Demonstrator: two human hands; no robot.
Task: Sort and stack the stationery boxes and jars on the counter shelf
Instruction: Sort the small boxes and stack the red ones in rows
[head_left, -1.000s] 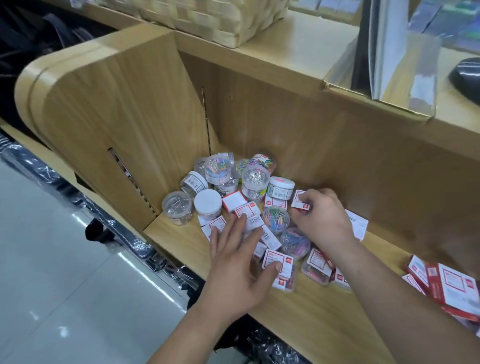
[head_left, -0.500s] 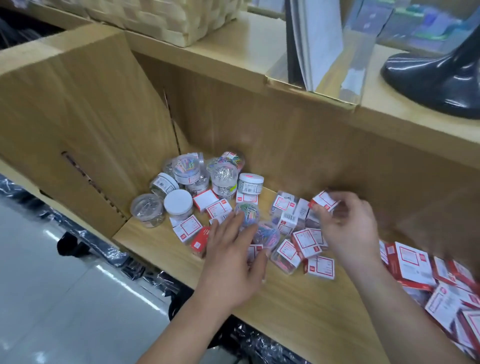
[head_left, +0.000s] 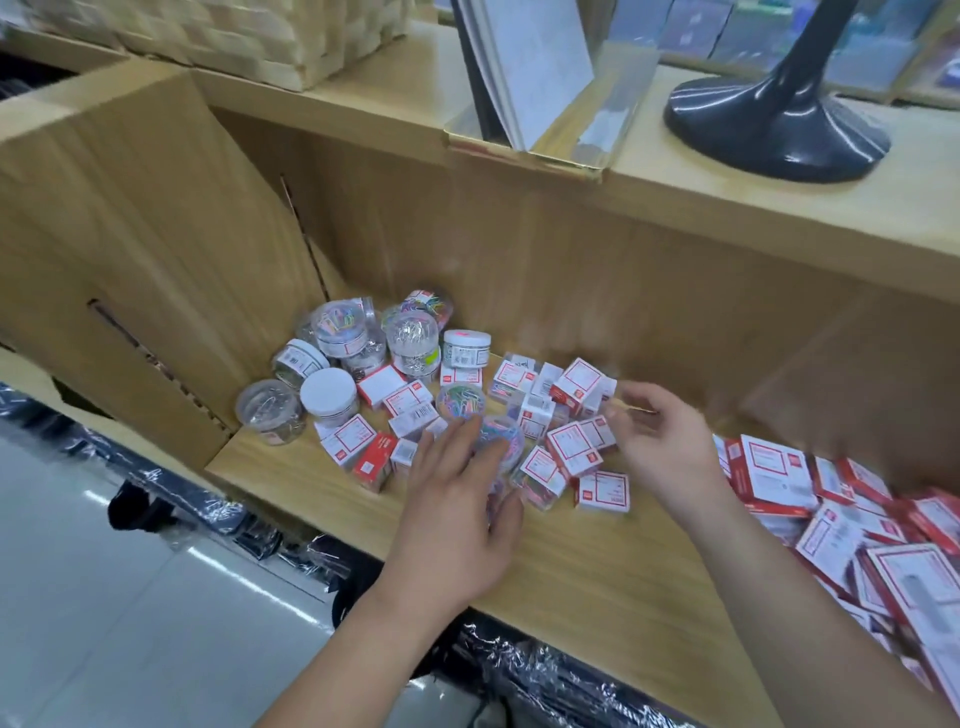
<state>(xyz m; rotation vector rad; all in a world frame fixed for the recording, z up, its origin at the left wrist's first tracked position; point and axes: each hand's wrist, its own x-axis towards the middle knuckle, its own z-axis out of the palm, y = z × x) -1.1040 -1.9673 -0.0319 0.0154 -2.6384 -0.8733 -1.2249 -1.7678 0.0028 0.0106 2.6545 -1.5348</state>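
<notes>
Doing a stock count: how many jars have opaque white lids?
3: an upright jar at front left beside the clear jar; a leaning jar just behind it; another upright jar at the cluster's right. More may be hidden behind.

Matt wood-grain shelf (head_left: 597, 571); clear glossy plastic jars (head_left: 410, 343); small boxes (head_left: 574, 447), seemingly printed card; glossy black stand base (head_left: 774, 130) far right.

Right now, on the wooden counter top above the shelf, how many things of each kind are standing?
Basket: 1
Clear tray: 1 (the booklets inside overlap too much to count)
Black stand: 1
Total: 3
</notes>
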